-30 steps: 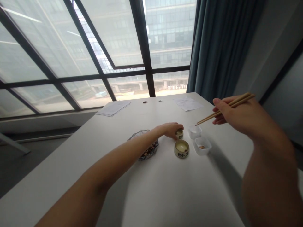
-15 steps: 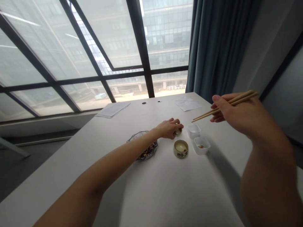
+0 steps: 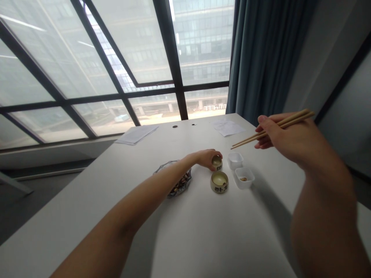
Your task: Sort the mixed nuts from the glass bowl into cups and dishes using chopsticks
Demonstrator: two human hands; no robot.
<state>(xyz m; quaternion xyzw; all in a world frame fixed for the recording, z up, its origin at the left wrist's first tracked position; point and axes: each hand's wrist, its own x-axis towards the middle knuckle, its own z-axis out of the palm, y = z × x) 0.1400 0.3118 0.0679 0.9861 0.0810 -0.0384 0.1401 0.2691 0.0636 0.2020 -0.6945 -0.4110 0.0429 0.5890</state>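
Observation:
My left hand [image 3: 207, 158] grips a small ceramic cup [image 3: 217, 166] by its sides, thumb at the near side and fingers behind. Dark characters mark the cup's front. Just nearer to me stands a similar ceramic cup [image 3: 219, 187] with a pale yellow-green inside and a small dark thing at its inner right. In my right hand [image 3: 272, 131] is a pair of wooden chopsticks [image 3: 261, 134], raised above the table with their tips close together. Below the tips are a clear plastic container [image 3: 235, 161] and another plastic container [image 3: 244, 184] holding a small brownish piece [image 3: 243, 179].
A glass bowl [image 3: 185, 189] of mixed dark and pale small pieces lies partly under my left forearm. Paper stacks [image 3: 136, 135] rest at the table's far left, and a loose sheet [image 3: 228, 127] at the far right. Windows and a blue curtain [image 3: 252, 58] stand behind the white table [image 3: 185, 231].
My left hand has turned to the cup's left side, and more of the cup now shows, upright with its opening visible. The right hand with the chopsticks stays nearly where it was.

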